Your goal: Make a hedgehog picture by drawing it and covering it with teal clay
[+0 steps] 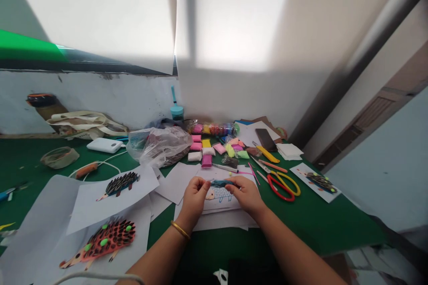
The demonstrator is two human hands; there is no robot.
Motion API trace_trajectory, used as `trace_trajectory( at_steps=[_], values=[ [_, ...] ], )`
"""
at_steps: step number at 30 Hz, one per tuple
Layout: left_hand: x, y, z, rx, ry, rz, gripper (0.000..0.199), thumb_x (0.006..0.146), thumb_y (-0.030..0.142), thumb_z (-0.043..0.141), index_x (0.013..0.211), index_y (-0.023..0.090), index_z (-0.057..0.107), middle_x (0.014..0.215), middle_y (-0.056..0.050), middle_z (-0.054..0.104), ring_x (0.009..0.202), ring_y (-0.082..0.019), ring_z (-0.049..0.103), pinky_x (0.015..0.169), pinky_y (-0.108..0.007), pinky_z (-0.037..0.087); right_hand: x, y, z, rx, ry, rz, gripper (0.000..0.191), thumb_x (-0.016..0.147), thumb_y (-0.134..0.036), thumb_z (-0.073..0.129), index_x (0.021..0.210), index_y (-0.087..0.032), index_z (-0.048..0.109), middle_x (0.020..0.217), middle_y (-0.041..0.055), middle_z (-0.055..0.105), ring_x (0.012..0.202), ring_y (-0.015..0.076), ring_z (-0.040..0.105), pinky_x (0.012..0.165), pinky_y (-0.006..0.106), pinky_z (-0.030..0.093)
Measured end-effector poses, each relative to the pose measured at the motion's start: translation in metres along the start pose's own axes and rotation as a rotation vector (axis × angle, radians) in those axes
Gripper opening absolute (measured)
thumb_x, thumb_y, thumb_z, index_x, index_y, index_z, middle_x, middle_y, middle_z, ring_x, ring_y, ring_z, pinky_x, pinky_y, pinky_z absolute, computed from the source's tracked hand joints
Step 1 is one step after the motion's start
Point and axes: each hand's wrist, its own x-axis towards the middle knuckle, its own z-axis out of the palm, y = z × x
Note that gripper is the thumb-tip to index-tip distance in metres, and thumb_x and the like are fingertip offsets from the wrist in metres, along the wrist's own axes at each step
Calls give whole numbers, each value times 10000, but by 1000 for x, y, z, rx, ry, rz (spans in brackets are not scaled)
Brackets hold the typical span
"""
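Between my two hands is a dark blue strip of what looks like modelling clay (221, 183), held at both ends above a sheet of paper. My left hand (195, 193) pinches its left end with thumb and fingers. At the other end my right hand (246, 193) grips it the same way. Under it lies a hedgehog drawing (222, 193) in blue outline, its face filled with a pale peach tone. The hands and the strip hide part of the drawing.
Small colored clay packets (207, 161) lie behind the paper, beside a plastic bag (163, 142). Red scissors (281, 188), yellow scissors (290, 181) and a yellow cutter (268, 153) are at right. Finished hedgehog pictures (110, 242) lie at left, another card (316, 182) at right.
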Motion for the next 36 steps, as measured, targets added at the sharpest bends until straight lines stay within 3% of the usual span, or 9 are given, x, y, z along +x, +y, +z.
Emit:
trace_trajectory(
  at_steps=[5, 9, 15, 21, 26, 32, 36],
  values=[
    [-1, 9, -2, -13, -38, 89, 286, 802, 438, 710, 741, 176, 612, 753, 2, 571, 709, -152, 545, 668, -257, 447, -1, 3, -2, 45, 32, -22, 249, 842, -351, 626, 1042, -237, 721, 1039, 75, 705, 934, 243, 639, 791, 360, 520],
    [-2, 16, -4, 2, -69, 196, 214, 868, 376, 650, 942, 195, 735, 962, -63, 639, 941, -214, 592, 869, -325, 460, -3, 8, -3, 95, 37, -4, 248, 874, -346, 591, 1067, -236, 702, 1054, 88, 688, 964, 248, 633, 839, 396, 517],
    [-1, 14, -5, 71, -64, 175, 248, 821, 359, 690, 1030, 245, 759, 973, -49, 567, 861, -184, 587, 800, -310, 505, -6, 3, -2, 113, 42, -23, 243, 857, -327, 620, 1080, -272, 697, 1137, 76, 661, 1063, 254, 607, 872, 393, 514],
    [3, 12, -9, 149, -122, 218, 234, 778, 307, 714, 997, 232, 748, 1052, -63, 661, 945, -217, 626, 880, -358, 507, -7, -3, -1, 121, 80, 27, 259, 823, -296, 632, 1072, -265, 698, 1123, 72, 662, 1028, 249, 609, 849, 386, 515],
    [2, 3, -5, 155, -121, 60, 232, 705, 318, 769, 894, 189, 736, 911, -60, 720, 883, -237, 658, 814, -350, 527, -9, -1, 4, 216, 148, 169, 316, 751, -274, 684, 1061, -224, 653, 915, 38, 665, 805, 200, 614, 743, 346, 514],
    [6, 6, -3, -104, -257, -178, 427, 680, 433, 788, 1005, 158, 749, 900, -53, 747, 799, -222, 658, 686, -293, 513, -9, -4, 8, 285, 173, 123, 199, 760, -295, 690, 915, -214, 595, 769, -4, 612, 710, 166, 577, 650, 290, 474],
    [5, 16, -4, -95, -364, -182, 382, 677, 402, 800, 964, 152, 764, 875, -51, 752, 796, -218, 656, 736, -305, 502, -8, -10, 6, 223, 134, 88, 177, 785, -329, 682, 892, -205, 615, 804, 26, 641, 734, 183, 588, 667, 310, 478]
  ],
)
